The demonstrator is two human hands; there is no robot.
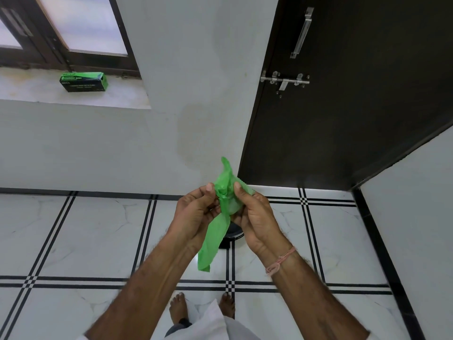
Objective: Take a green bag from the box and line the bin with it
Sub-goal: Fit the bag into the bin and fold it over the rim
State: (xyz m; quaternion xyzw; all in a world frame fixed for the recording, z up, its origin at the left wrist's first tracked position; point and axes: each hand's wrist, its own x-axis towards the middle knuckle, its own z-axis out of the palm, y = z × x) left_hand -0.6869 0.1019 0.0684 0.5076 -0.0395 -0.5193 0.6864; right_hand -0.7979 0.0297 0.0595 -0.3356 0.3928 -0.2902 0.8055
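Hands first: left hand [196,212] and right hand [252,214] both pinch the thin crumpled green plastic bag [215,231] at chest height, thumbs rubbing its top, probably to part the mouth. Dark round bin [234,235] mostly hidden beneath. Green-and-black cardboard box [84,81] sits far off on the white sill [117,96].

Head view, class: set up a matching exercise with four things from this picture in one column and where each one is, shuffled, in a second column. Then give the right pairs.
Things
1. green bag
2. box
3. bolt latch
4. thread band

Places
A. on the dark door
B. on the window ledge
C. around the right wrist
D. held between the left hand and right hand

Pairs: 1-D, 2-B, 3-A, 4-C
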